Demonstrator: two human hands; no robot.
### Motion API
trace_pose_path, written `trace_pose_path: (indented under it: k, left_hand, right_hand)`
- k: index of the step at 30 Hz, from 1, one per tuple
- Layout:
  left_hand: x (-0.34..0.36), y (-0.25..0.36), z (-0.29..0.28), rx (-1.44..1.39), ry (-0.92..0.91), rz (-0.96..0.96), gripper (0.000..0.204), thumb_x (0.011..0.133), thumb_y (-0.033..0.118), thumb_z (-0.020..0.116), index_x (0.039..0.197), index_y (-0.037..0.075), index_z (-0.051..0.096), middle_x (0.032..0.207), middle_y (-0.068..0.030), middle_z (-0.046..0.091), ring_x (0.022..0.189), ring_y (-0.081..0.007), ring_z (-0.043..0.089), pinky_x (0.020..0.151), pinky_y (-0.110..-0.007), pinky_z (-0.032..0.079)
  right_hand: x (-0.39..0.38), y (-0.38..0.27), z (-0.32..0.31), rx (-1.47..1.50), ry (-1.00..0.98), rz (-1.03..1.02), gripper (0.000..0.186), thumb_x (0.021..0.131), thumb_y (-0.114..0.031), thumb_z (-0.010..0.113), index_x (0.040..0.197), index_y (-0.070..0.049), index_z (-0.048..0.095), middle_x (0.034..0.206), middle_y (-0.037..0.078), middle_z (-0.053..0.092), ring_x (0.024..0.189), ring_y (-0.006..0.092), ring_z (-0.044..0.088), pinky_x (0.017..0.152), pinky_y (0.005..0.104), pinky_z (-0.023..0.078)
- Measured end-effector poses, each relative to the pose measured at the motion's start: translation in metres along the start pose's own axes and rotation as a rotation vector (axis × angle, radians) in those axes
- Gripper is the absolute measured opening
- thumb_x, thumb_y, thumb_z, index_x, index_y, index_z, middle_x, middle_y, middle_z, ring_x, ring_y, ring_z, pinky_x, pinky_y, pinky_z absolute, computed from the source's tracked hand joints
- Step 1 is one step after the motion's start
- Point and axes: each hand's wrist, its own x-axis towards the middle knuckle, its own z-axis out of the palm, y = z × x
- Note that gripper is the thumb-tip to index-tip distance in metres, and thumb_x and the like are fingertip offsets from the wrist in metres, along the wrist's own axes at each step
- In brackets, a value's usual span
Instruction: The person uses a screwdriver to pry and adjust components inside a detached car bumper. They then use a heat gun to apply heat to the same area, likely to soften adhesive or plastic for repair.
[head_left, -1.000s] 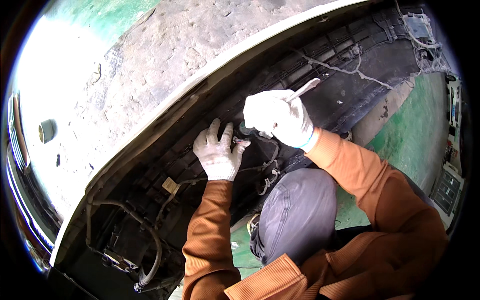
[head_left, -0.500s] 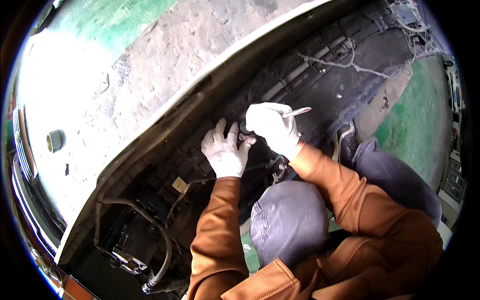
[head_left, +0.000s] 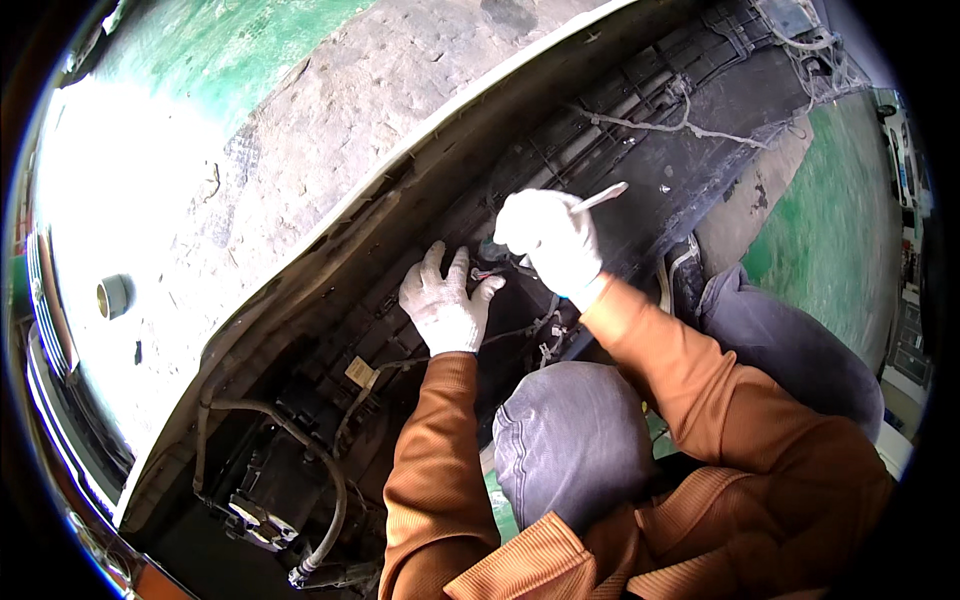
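Observation:
Both my hands wear white gloves and work at the dark inner side of a large car bumper (head_left: 700, 140). My left hand (head_left: 443, 305) lies on it with fingers spread. Just beside its thumb is a small reddish part (head_left: 484, 273) on wiring. To its right, my right hand (head_left: 550, 238) is closed around a slim, pale-handled tool (head_left: 602, 196), whose end sticks out above the knuckles. The tool's working end is hidden under the hand. A dark greenish round part (head_left: 490, 250) shows at the edge of my right fingers.
A lamp unit with hoses (head_left: 262, 515) sits at the bumper's lower left, near a yellowish tag (head_left: 361, 373) on a cable. Loose wiring (head_left: 690, 125) crosses the upper right. A short round tube (head_left: 113, 296) lies on the floor at left. My knees are close to the bumper.
My right hand has shifted slightly up, and the tool's handle tilts more steeply. My left hand stays nearly in place. The whole view has moved a little.

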Motion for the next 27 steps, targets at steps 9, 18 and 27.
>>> trace_pose_path:
  k: [9, 18, 27]
  left_hand:
    - [0.005, -0.002, -0.012, 0.010, -0.188, 0.084, 0.087, 0.066, 0.051, 0.096, 0.140, 0.014, 0.071, 0.153, -0.0118, 0.058, 0.133, -0.0405, 0.053, 0.113, -0.055, 0.043]
    - [0.013, -0.023, -0.015, -0.052, -0.329, 0.249, 0.069, 0.083, 0.036, 0.088, 0.143, 0.007, 0.069, 0.164, -0.0137, 0.053, 0.139, -0.0427, 0.052, 0.118, -0.053, 0.043]
    - [0.014, -0.026, -0.023, -0.052, -0.472, 0.171, 0.054, 0.102, 0.035, 0.070, 0.145, 0.003, 0.067, 0.167, -0.0164, 0.048, 0.145, -0.0424, 0.044, 0.123, -0.054, 0.034]
  right_hand:
    - [-0.016, -0.067, -0.038, -0.201, 0.051, 0.519, 0.037, 0.109, -0.040, 0.068, 0.087, -0.009, 0.070, 0.070, 0.001, 0.064, 0.055, 0.0107, 0.059, 0.055, 0.0285, 0.050]
    - [-0.054, -0.050, -0.097, 0.091, -0.087, 0.816, 0.020, 0.107, -0.020, 0.069, 0.108, -0.001, 0.063, 0.080, 0.007, 0.062, 0.063, 0.0148, 0.057, 0.054, 0.0325, 0.050]
    - [-0.084, -0.019, -0.107, -0.458, -0.063, 0.723, 0.048, 0.112, -0.042, 0.061, 0.099, 0.004, 0.060, 0.073, 0.011, 0.063, 0.056, 0.0193, 0.068, 0.049, 0.0345, 0.058]
